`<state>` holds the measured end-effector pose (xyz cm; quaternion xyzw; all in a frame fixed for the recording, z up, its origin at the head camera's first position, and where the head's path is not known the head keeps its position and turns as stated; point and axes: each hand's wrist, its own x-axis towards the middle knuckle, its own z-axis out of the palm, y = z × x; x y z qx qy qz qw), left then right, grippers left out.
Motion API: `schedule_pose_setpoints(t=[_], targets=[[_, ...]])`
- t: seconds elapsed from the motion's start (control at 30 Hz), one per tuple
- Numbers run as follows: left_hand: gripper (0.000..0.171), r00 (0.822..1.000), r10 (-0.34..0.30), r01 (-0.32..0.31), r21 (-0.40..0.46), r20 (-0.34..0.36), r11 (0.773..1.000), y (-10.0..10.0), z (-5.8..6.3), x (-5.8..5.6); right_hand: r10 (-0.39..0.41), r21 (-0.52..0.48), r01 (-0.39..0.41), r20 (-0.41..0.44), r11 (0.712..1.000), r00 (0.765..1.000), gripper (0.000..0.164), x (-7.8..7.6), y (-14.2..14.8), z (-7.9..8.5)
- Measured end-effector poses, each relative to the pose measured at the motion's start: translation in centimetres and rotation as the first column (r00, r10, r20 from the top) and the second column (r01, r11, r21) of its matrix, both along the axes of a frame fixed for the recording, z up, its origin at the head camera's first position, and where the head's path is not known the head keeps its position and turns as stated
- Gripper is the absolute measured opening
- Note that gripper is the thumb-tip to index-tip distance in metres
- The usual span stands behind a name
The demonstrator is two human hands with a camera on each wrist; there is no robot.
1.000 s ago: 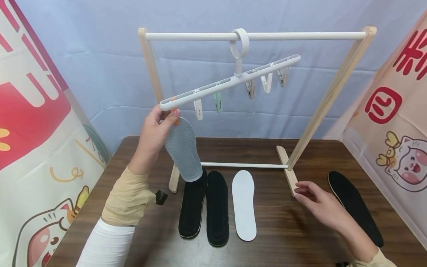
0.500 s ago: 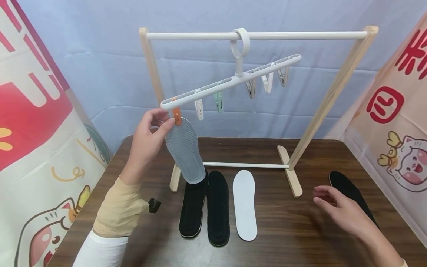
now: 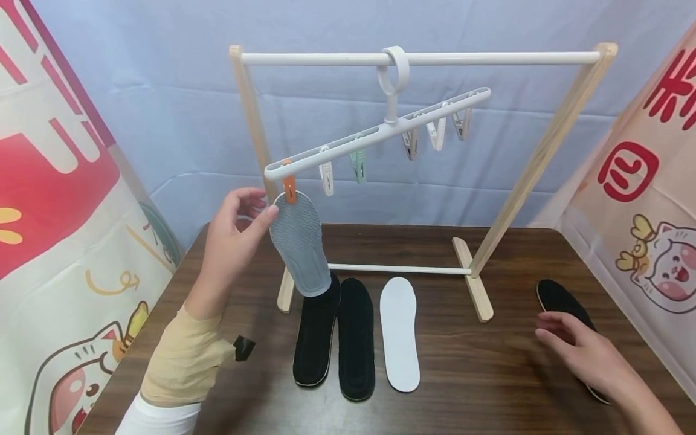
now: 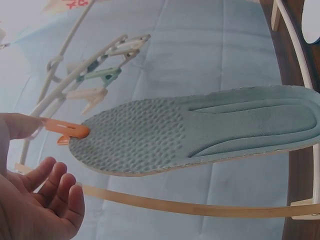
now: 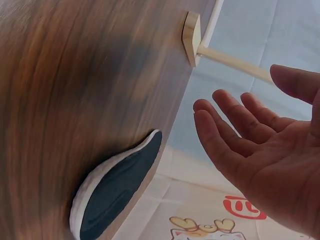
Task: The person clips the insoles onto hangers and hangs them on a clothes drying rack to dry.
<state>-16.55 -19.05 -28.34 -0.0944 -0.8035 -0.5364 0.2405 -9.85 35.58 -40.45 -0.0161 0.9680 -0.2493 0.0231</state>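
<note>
A grey insole (image 3: 300, 244) hangs by its toe end from an orange clip (image 3: 290, 189) at the left, lower end of the tilted white clip hanger (image 3: 331, 155). Beside the clip and the insole's edge is my left hand (image 3: 234, 226), fingers loosely bent and holding nothing. In the left wrist view the insole's dimpled surface (image 4: 145, 135) faces the camera, with the thumb near the orange clip. Over at the right, my right hand (image 3: 584, 350) hovers with relaxed fingers above a black insole (image 3: 562, 299), partly covering it in the head view.
Two black insoles (image 3: 356, 338) and a white insole (image 3: 399, 335) lie on the brown table (image 3: 451, 362) before the rack. The wooden rack's right post (image 3: 535, 163) and white top bar (image 3: 326, 58) frame the hanger. Several unused clips (image 3: 410, 145) hang along it.
My left hand has released the orange clip and drawn back left and down, leaving the grey insole hanging. My right hand has moved right, from near the rack's foot to over the black insole.
</note>
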Motion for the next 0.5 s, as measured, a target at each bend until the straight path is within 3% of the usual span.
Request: schedule_pose_setpoints(t=[0.17, 0.5], targets=[[0.038, 1.000, 0.011, -0.011, 0.003, -0.011, 1.000, 0.0, -0.1, 0.4, -0.012, 0.026, 0.010, 0.069, 1.000, 0.998, 0.057, 0.1, 0.8, 0.3], [0.028, 0.997, 0.039, -0.039, 0.014, -0.068, 0.999, 0.6, -0.6, 0.8, -0.048, 0.084, 0.044, 0.044, 0.996, 0.998, 0.053, 0.5, 2.3, -0.6]])
